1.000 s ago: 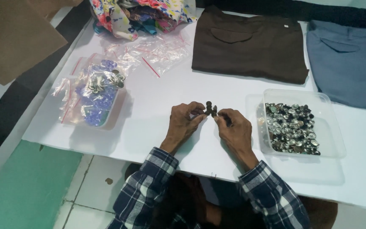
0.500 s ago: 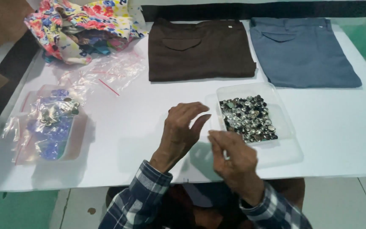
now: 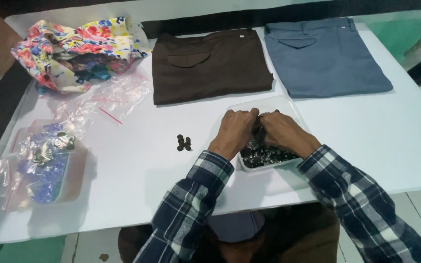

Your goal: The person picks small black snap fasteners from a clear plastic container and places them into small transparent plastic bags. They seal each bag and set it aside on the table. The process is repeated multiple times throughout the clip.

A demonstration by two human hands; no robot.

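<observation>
A white table fills the view, and on its far side lie two folded pairs of trousers, the brown pair just beside the grey-blue pair. At the far left corner sits a crumpled floral cloth, with loose clear plastic bags spilling out in front of it. Nearer the left edge, a shallow tray holds more bags, blue pieces and a few metal buttons.

Now to the action: both hands are down in the clear plastic container of small dark metal buttons, in front of the person, right of centre. The left hand and the right hand meet over it, knuckles up, fingers curled together into the pile. Whether they pinch anything I cannot tell; the fingertips are hidden.

A small cluster of buttons lies on the bare table just left of the container, apart from the hands.

My read: this is the picking step, sorting buttons out of the container. The next move calls for a fine pinch on a few pieces and a clean lift over the container's rim, without scattering the rest.
</observation>
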